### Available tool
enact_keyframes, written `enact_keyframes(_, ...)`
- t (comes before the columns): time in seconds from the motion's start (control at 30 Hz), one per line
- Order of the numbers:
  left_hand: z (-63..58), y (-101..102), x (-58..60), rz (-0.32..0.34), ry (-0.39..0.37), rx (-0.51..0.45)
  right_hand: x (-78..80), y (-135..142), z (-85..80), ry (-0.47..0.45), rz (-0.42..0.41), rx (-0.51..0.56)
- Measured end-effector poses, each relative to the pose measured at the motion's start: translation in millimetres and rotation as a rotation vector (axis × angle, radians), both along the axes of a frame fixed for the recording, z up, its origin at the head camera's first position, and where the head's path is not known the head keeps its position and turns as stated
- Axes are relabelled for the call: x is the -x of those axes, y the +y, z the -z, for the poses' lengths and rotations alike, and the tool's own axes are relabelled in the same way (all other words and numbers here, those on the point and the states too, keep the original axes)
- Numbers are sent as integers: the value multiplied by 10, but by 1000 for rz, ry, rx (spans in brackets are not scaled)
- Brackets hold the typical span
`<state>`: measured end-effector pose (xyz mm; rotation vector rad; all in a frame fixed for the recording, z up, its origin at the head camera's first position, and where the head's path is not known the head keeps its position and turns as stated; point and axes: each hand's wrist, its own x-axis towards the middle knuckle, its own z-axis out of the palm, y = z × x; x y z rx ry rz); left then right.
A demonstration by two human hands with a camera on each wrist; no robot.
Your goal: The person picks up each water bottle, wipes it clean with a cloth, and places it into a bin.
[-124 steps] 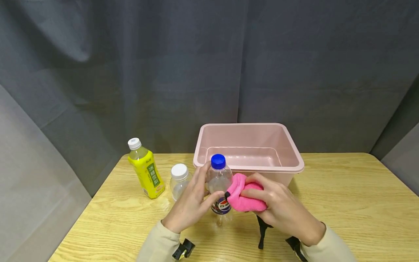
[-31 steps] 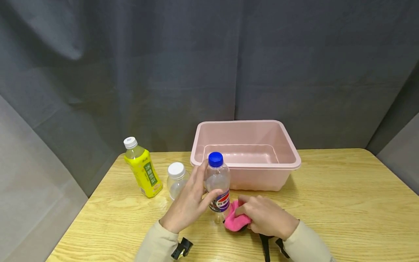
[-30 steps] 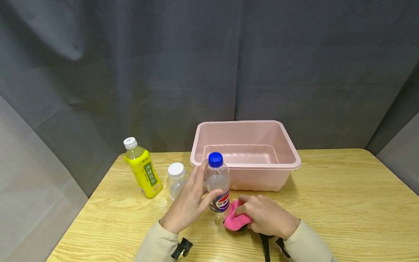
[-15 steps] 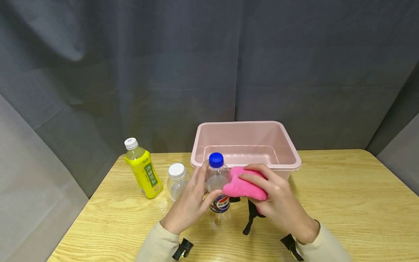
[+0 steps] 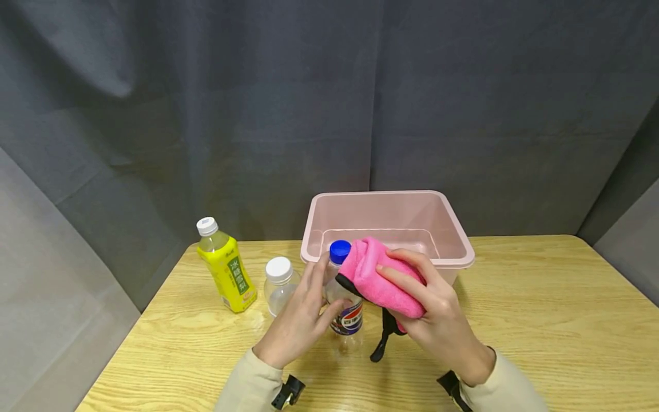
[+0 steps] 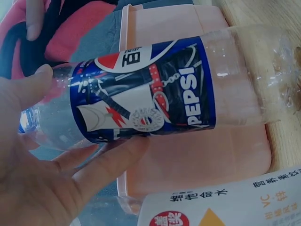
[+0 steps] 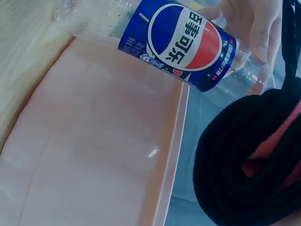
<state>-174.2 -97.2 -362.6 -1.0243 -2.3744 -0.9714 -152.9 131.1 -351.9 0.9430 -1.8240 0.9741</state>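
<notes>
An upright clear Pepsi bottle [image 5: 348, 318] with a blue cap [image 5: 340, 251] stands on the table in front of the pink bin. My left hand [image 5: 302, 312] holds its upper part, thumb on one side and fingers on the other; the left wrist view shows its Pepsi label [image 6: 141, 99]. From the right, my right hand [image 5: 437, 306] grips a folded pink cloth [image 5: 383, 280] with black edging, a black loop [image 5: 382, 343] hanging below. The cloth covers the bottle's shoulder in the head view; whether it touches is unclear. In the right wrist view the rolled cloth [image 7: 235, 155] shows its black side.
Behind the bottle sits a pale pink plastic bin [image 5: 387, 196], with nothing seen inside. Left of my left hand is a clear bottle with a white cap [image 5: 279, 270]. Farther left stands a yellow drink bottle [image 5: 234, 277]. A dark curtain [image 5: 278, 114] hangs behind the table.
My right hand has lifted the pink cloth from the bottle's lower part up to its shoulder, near the cap. The left hand and the bottle have stayed in place.
</notes>
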Motion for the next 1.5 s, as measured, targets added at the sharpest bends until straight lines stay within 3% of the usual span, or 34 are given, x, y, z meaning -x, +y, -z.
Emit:
enact_keyframes(0.27,-11,2,3,9,-25,-13,5,43,-18,-32,-19,-80)
enact_keyframes(0.57,-33,2,-5,-22,-63,9,-42,167,-86,-77,57,-372)
enact_keyframes(0.8,-36,7,-36,-57,-92,13,12,120,217,-340,28,-705)
enact_keyframes(0.93,-41,18,-46,-56,-108,12,70,81,412,-494,5,-785)
enact_keyframes(1.07,-42,24,-46,-54,-112,11,96,72,512,-545,-8,-795)
enact_keyframes(1.2,-41,21,-47,-57,-114,11,111,85,495,-512,-9,-793)
enact_keyframes(1.33,-36,17,-50,-65,-112,13,117,103,404,-393,27,-715)
enact_keyframes(1.5,-31,15,-48,-64,-96,19,88,83,236,-199,93,-480)
